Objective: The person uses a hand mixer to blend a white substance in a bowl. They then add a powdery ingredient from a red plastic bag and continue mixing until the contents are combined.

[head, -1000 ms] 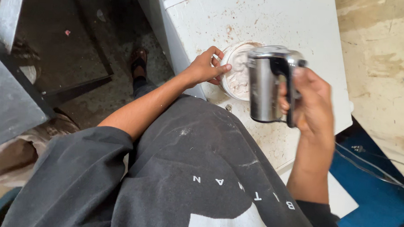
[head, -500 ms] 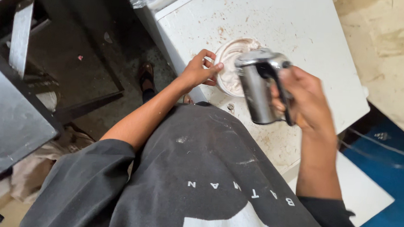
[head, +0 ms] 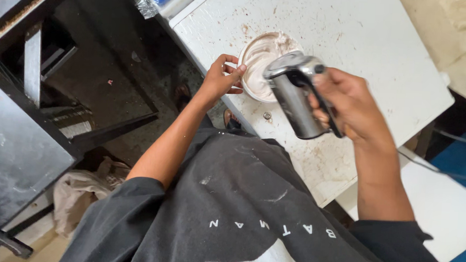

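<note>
Clamped in the right hand [head: 351,108], the steel hand mixer [head: 296,97] is best kept upright over the bowl [head: 260,63], steadied by left fingers [head: 222,80] on the table [head: 354,41].

This looks like a rough workshop or back-room work area rather than a tidy home kitchen. A white worktop [head: 354,52] in the upper right of the frame is speckled with brown stains and splashes. At the left stands a dark metal frame [head: 58,111] with worn, scratched sheet panels. A crumpled cloth [head: 83,192] lies on the floor at lower left, and a cable [head: 443,171] trails along the right edge.
</note>
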